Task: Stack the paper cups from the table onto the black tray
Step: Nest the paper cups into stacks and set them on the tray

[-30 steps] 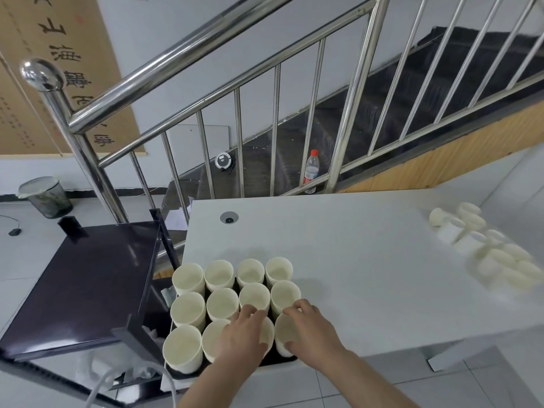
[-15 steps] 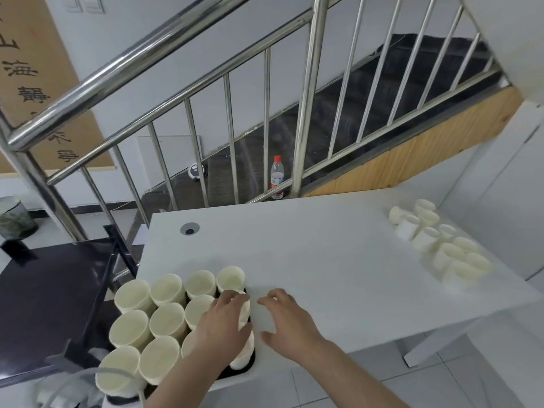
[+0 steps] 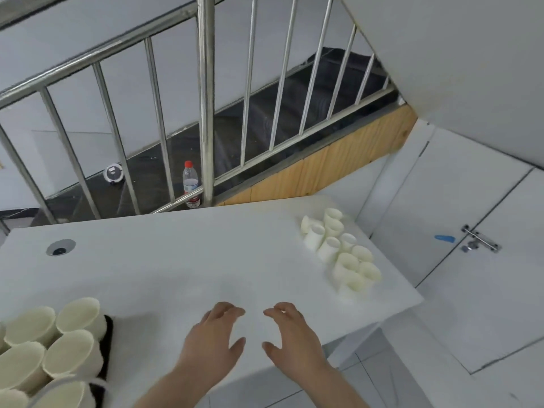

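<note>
Several cream paper cups (image 3: pixel 70 346) stand upright on the black tray (image 3: pixel 108 334) at the lower left, the tray showing only as a dark edge beside them. A second cluster of paper cups (image 3: pixel 341 254) sits at the far right of the white table (image 3: pixel 176 260), some upright and some lying on their sides. My left hand (image 3: pixel 215 340) and my right hand (image 3: pixel 291 337) hover side by side over the table's near edge, fingers loosely bent, holding nothing. Both hands are well apart from either group of cups.
A steel stair railing (image 3: pixel 206 98) runs behind the table, with a red-capped plastic bottle (image 3: pixel 190 184) on the dark steps. A round cable hole (image 3: pixel 60 247) sits at the table's far left. White cabinet doors with a metal latch (image 3: pixel 479 240) stand right of the table.
Both hands have left the cups on the tray and moved right over bare table. The view has swung right, so the tray now sits at the lower left.
</note>
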The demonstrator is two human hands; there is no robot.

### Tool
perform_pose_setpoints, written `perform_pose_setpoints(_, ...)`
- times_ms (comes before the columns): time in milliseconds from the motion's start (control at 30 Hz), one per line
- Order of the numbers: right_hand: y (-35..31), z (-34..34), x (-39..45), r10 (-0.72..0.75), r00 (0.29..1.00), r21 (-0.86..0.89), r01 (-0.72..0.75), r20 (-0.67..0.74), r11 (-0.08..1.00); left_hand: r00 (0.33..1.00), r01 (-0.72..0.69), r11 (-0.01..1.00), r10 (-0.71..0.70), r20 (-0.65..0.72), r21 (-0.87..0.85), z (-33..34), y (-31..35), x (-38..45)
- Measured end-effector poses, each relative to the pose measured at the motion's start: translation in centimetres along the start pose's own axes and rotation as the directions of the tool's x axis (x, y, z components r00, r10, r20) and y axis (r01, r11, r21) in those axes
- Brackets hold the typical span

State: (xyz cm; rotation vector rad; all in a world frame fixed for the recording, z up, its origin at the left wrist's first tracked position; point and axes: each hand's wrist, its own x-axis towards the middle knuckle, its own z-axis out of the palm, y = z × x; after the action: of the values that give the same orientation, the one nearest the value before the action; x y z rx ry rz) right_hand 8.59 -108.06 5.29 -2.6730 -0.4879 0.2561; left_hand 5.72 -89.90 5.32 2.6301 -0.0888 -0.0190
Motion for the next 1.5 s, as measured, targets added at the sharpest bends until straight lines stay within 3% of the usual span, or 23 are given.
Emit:
perform_pose_setpoints(400, 11.5, -5.5, 7.5, 0.084, 0.994, -0.012, -0.085, -0.063, 0.996, 1.000, -0.025, 0.999, 0.025, 0.008, -0.040, 3.8, 6.6, 14.1)
perform_pose_setpoints(567, 15.2, -7.4, 13.0, 0.116, 0.993, -0.073, -0.116, -0.015, 0.990, 0.999, 0.002, 0.996, 0.002, 0.039, -0.091, 5.7, 7.5, 20.0)
perform_pose_setpoints(700, 17.5, -9.4, 17.4, 0.157, 0.986, -0.134, -0.163, -0.050, 0.978, 0.999, 0.010, 0.996, -0.006, 0.045, -0.087, 5.9, 7.7, 22.9)
perform_pose_setpoints(967, 21.9, -11.2, 26.4, 0.218, 0.976, -0.204, -0.211, 0.010, 0.956, 0.994, 0.104, 0.988, -0.101, 0.035, -0.114, 7.0, 7.5, 26.4)
perform_pose_setpoints(1233, 25.0, -8.9, 32.7, 0.110, 0.976, -0.282, -0.054, 0.189, 0.958, 0.955, 0.287, 0.940, -0.295, -0.020, -0.186, 9.8, 8.5, 28.2)
perform_pose_setpoints(1500, 25.8, -8.1, 33.7, 0.045, 0.985, -0.297, 0.006, 0.165, 0.955, 0.940, 0.327, 0.924, -0.339, -0.030, -0.196, 10.7, 8.3, 29.5)
